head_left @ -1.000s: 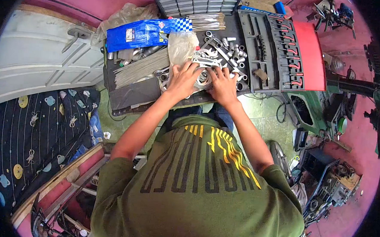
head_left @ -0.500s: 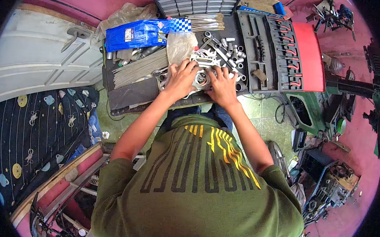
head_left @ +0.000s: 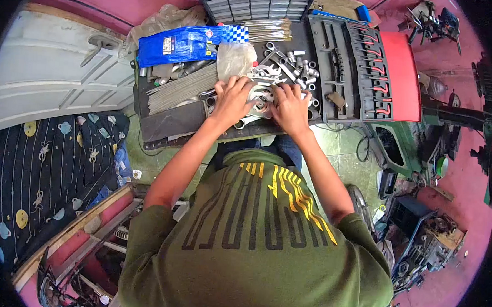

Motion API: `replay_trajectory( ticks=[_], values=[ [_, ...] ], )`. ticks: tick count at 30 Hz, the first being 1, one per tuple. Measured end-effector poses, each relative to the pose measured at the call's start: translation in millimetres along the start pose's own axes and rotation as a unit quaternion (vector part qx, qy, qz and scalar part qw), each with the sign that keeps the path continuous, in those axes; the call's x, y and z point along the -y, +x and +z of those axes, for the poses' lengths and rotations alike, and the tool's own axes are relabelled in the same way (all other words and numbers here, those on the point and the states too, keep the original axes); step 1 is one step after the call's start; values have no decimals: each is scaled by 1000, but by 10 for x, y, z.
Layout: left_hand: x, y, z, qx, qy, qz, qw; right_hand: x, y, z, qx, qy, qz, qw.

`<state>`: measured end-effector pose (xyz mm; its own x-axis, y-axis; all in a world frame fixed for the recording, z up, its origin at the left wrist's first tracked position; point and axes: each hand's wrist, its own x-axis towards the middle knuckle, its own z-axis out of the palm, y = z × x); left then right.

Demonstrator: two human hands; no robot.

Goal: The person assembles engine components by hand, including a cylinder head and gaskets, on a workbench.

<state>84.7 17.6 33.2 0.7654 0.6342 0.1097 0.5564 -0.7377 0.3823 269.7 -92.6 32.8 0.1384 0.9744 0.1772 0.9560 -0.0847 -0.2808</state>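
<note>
Leaning over the crowded table (head_left: pixel 298 40), I have both hands down on a heap of silver wrenches (head_left: pixel 262 105) close to its near edge. My left hand (head_left: pixel 232 104) lies along the left side of the heap, fingers bent and pointing away from me. My right hand (head_left: pixel 289 108) covers the right side, fingers curled down over the metal. Round wrench ends show in the gap between my two hands, and one ring end sticks out below my left hand, by the table edge. My fingertips are partly hidden, so I cannot tell whether either hand is closed around a wrench or only pressing on the heap.

Just beyond my left hand lies a cloudy plastic bag (head_left: pixel 233 61). Left of that hand is a bundle of thin grey rods (head_left: pixel 184 88), and behind the rods a blue packet (head_left: pixel 176 47). Loose sockets (head_left: pixel 306 73) are scattered beyond my right hand. Farther right stands an open black tool tray (head_left: pixel 325 49), with a red panel (head_left: pixel 397 75) on its far side. At the back is a drawer cabinet (head_left: pixel 257 5).
</note>
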Motion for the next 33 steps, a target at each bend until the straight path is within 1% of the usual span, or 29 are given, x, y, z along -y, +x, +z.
replay_trajectory(
  ticks=[1,2,4,7,9,12,14,16,18,22,24,25,27,28,30,31,33],
  values=[
    [19,29,12,-22,-4,-1,1000,-21,23,3,-5,-7,2,1000],
    [54,63,29,-22,-3,-1,1000,-44,54,5,-9,-15,5,1000],
    [97,151,50,-45,29,7,999,-106,147,10,-15,-37,2,999],
    [167,278,59,-46,44,2,998,-202,284,9,-12,-82,47,995],
    [200,338,73,-36,49,-10,998,-278,341,27,-5,-74,47,996],
    [291,357,169,-44,37,6,998,-334,394,33,4,-59,44,997],
    [274,364,131,-46,29,-2,999,-347,408,96,24,-59,66,996],
    [274,345,126,-46,21,-11,999,-357,402,142,9,-46,61,997],
    [295,336,148,-57,-3,-4,998,-357,399,164,-8,-27,79,997],
    [262,319,97,-76,5,7,997,-320,391,23,-19,-24,78,996],
    [214,301,33,-96,4,7,995,-284,378,-42,-48,-31,62,996],
    [216,293,48,-95,4,6,995,-291,360,-31,-47,-30,62,997],
    [223,292,71,-95,5,0,995,-313,342,-3,-82,-43,24,995],
    [213,295,68,-96,6,-1,995,-307,340,2,-83,-44,23,995],
    [194,317,55,-146,-1,6,989,-301,352,5,-129,-39,-10,991],
    [208,332,55,-148,-1,7,989,-306,369,1,-140,-33,-31,989],
    [243,392,38,-134,13,16,991,-316,414,42,-155,-43,-46,986]
  ],
)
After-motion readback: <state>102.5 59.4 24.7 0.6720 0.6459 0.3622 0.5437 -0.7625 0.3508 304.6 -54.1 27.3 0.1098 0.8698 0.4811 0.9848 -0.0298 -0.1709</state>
